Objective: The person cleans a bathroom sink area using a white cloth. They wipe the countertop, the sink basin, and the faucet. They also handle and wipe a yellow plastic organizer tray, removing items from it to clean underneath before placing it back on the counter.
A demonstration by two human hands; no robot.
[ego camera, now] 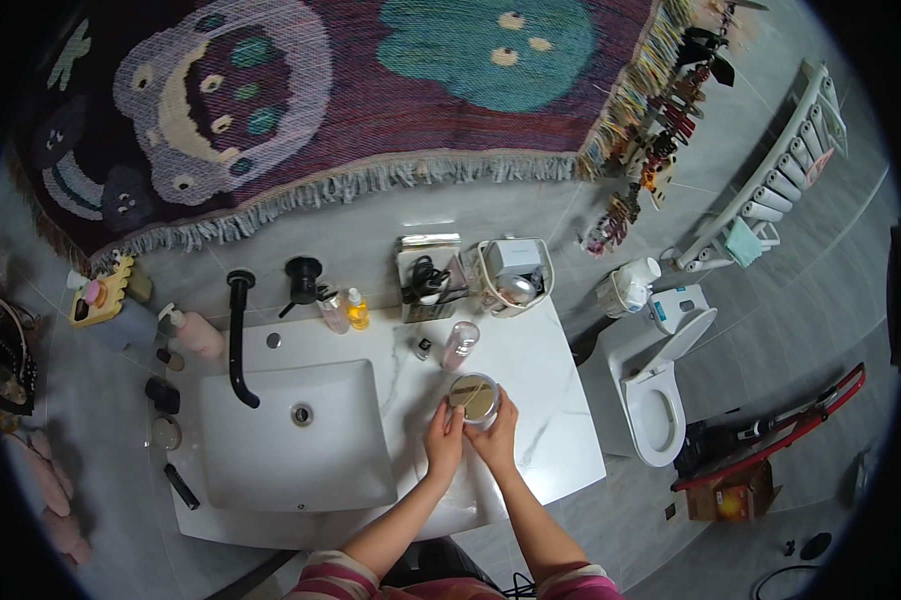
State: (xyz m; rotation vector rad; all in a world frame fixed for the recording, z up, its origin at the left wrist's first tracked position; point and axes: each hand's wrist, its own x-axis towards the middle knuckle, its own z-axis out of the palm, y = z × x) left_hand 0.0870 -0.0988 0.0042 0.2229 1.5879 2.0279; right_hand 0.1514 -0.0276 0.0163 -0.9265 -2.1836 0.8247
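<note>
Both my hands hold a round container with a shiny gold-toned top and a pale rim, above the white marbled countertop. My left hand grips its lower left side, the thumb near the top's edge. On the lower right, my right hand wraps around the rim. Thin pale lines cross the top; whether they are sticks or reflections I cannot tell. Just beyond the container stands a clear pinkish bottle, and a small dark-topped bottle is to its left.
A white sink with a black faucet lies left. Along the wall stand a yellow pump bottle, an organizer and a white basket. A toilet is at the right, with its lid raised.
</note>
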